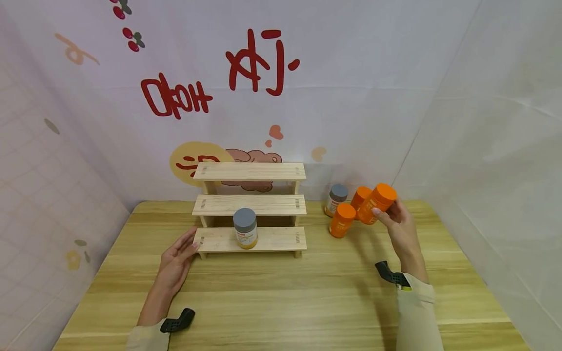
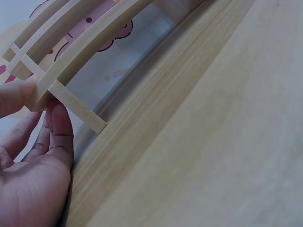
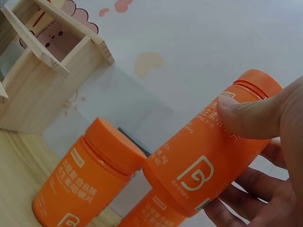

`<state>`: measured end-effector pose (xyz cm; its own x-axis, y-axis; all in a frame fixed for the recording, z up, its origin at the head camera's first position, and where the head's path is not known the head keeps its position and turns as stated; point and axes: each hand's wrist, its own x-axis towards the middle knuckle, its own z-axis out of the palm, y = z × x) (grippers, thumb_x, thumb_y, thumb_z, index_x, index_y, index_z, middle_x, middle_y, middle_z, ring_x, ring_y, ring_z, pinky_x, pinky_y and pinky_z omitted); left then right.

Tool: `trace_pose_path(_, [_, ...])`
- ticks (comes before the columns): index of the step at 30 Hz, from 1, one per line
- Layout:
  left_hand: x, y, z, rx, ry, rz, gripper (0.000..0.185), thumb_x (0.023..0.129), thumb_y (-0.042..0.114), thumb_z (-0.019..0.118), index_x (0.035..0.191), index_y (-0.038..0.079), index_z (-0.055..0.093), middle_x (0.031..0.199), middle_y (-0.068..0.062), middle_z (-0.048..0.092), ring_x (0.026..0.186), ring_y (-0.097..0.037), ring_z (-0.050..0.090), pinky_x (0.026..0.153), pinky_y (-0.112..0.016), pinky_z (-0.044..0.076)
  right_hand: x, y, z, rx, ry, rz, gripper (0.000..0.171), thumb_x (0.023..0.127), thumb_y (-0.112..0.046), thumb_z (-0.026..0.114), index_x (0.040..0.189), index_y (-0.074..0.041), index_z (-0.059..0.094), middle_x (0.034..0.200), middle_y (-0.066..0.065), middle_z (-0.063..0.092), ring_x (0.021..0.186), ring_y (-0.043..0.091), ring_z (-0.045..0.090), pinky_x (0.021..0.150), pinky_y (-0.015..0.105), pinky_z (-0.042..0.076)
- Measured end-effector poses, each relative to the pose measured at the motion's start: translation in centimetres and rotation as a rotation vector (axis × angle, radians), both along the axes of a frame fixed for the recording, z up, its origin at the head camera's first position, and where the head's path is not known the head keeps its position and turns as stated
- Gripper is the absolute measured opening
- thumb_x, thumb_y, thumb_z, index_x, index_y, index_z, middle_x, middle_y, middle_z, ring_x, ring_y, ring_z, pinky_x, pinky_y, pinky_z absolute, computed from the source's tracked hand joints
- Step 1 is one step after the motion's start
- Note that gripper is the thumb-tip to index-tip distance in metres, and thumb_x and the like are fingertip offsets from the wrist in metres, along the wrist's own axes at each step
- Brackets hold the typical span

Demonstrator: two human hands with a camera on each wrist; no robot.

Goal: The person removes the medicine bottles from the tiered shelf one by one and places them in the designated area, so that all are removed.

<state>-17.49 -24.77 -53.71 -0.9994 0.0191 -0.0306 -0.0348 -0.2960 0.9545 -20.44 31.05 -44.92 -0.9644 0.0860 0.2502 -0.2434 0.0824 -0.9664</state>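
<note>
Three orange bottles in play: one orange bottle (image 1: 376,203) lifted and tilted, pinched between thumb and curled fingers of the right hand (image 1: 400,225); two standing orange bottles (image 1: 342,220) just below and left of that hand, on the table (image 1: 307,292). Grey-capped jar (image 1: 336,199) directly behind those two, close to the right hand. Second grey-capped jar (image 1: 245,234) already on the lowest step of the wooden stepped shelf (image 1: 250,207), just right of the left hand (image 1: 175,261).

Left hand: flat, fingers straight and relaxed, fingertips (image 2: 59,118) touching the left end of the lowest step, gripping nothing. Steadies the shelf, by the look of it.

Step in hand, as judged: transfer of the lifted bottle from the group beside the right hand toward the shelf. Pickup complete; placement not yet done.

Next move, as judged: carry leftward across to a free step, clear of the jar on the lowest step; bring bottle upright before set-down; centre base on the narrow board; release only once seated. Left hand to hold the shelf against sliding.
</note>
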Motion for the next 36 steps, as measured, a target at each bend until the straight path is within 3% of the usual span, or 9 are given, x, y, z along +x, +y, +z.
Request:
trace_pose_path(5, [0.0,-0.1,-0.1,-0.006,-0.001,0.004,0.069,0.104,0.006,0.059,0.160,-0.007,0.022,0.136,0.009,0.052,0.125,0.002,0.053,0.101,-0.010,0.048,-0.1,0.5,-0.6,0.012,-0.045,-0.011,0.062,0.098,-0.014,0.070,0.155,-0.014,0.045,0.136,-0.009,0.060,0.121,0.004,0.058,0.096,0.011,0.049])
trace_pose_path(14, [0.1,-0.1,-0.2,-0.011,-0.013,0.008,0.069,0.103,0.006,0.060,0.160,-0.006,0.024,0.134,0.008,0.052,0.123,0.002,0.054,0.100,-0.010,0.048,-0.4,1.5,-2.0,0.142,-0.160,-0.024,0.070,0.099,-0.023,0.070,0.160,-0.018,0.037,0.146,-0.001,0.053,0.122,0.000,0.054,0.095,0.007,0.047])
trace_pose_path(24, [0.0,0.0,-0.1,-0.009,-0.007,0.007,0.069,0.103,0.006,0.061,0.160,-0.007,0.023,0.133,0.007,0.053,0.123,0.001,0.054,0.100,-0.011,0.048,-0.6,3.0,-4.3,0.165,-0.149,0.024,0.061,0.101,-0.015,0.067,0.156,-0.011,0.042,0.130,-0.017,0.059,0.117,-0.001,0.058,0.092,0.010,0.051])
trace_pose_path(36, [0.1,0.0,-0.1,-0.007,0.003,-0.003,0.068,0.104,0.006,0.060,0.160,-0.007,0.024,0.136,0.006,0.052,0.124,0.000,0.053,0.101,-0.011,0.048,-1.0,3.7,-6.3,0.283,-0.172,0.110,0.061,0.102,-0.018,0.066,0.157,-0.010,0.041,0.146,0.000,0.053,0.123,-0.006,0.051,0.096,0.008,0.046])
